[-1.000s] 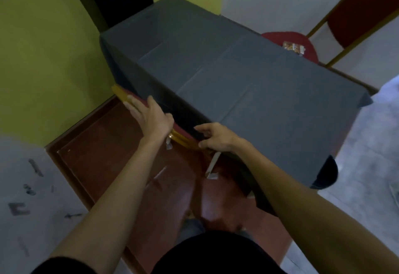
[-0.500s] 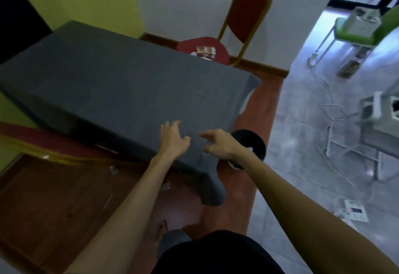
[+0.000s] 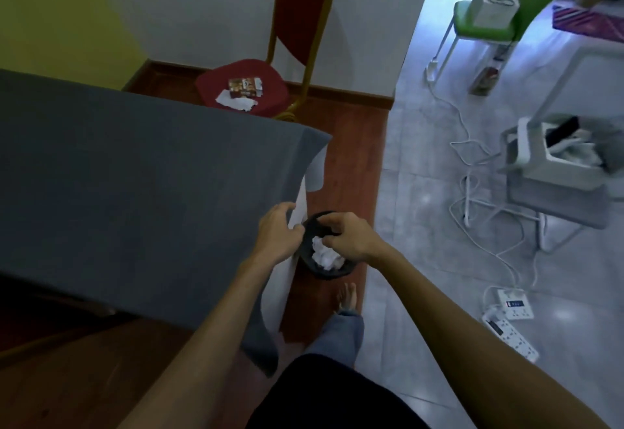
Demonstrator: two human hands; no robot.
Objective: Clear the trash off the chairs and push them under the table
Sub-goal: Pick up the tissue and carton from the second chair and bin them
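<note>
A red chair (image 3: 270, 87) with a gold frame stands beyond the far side of the grey-clothed table (image 3: 135, 175). On its seat lie a small brown box (image 3: 245, 86) and a crumpled white paper (image 3: 236, 102). A black bin (image 3: 326, 268) with white paper (image 3: 324, 254) in it sits on the wooden floor by the table's corner. My left hand (image 3: 278, 234) hovers at the table's corner, fingers apart, holding nothing. My right hand (image 3: 351, 237) is over the bin with fingers loosely curled; nothing shows in it. Part of a chair pushed under the table shows at the lower left (image 3: 50, 313).
Right of the wooden strip lies tiled floor with white cables (image 3: 486, 236) and power strips (image 3: 513, 307). A grey metal stand (image 3: 557, 171) carries a white box. A green chair (image 3: 486, 19) stands at the back right. My bare foot (image 3: 347, 297) is next to the bin.
My view has swung right, from the near chair to the table's corner. Both hands left the near chair's back and now hover at the corner and over the bin.
</note>
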